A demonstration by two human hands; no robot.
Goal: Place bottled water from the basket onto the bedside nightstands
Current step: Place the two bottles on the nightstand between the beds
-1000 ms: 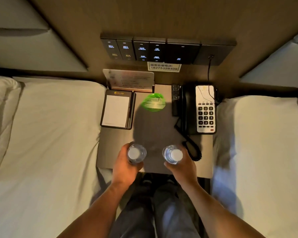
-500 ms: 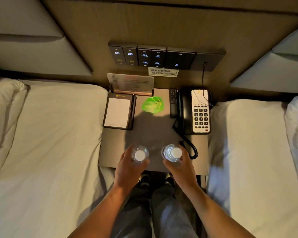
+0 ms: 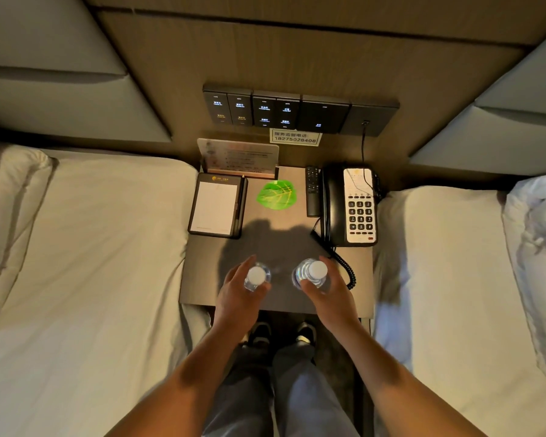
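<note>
Two bottles stand upright near the front edge of the worktop point(image 3: 202, 279), between two beds. Left hand point(image 3: 237, 294) is curled around the left bottle point(image 3: 256, 276); right hand point(image 3: 325, 293) wraps the right bottle point(image 3: 311, 274). Whether their bases rest fully on the top I cannot tell. Risk, as I judge it: letting go carelessly could tip a tall, narrow bottle off the near edge, or the right one could snag the coiled phone cord point(image 3: 344, 266) just beside it. Clear ribbed plastic, white round caps; smooth matte top; soft white bedding point(image 3: 92, 247).
</note>
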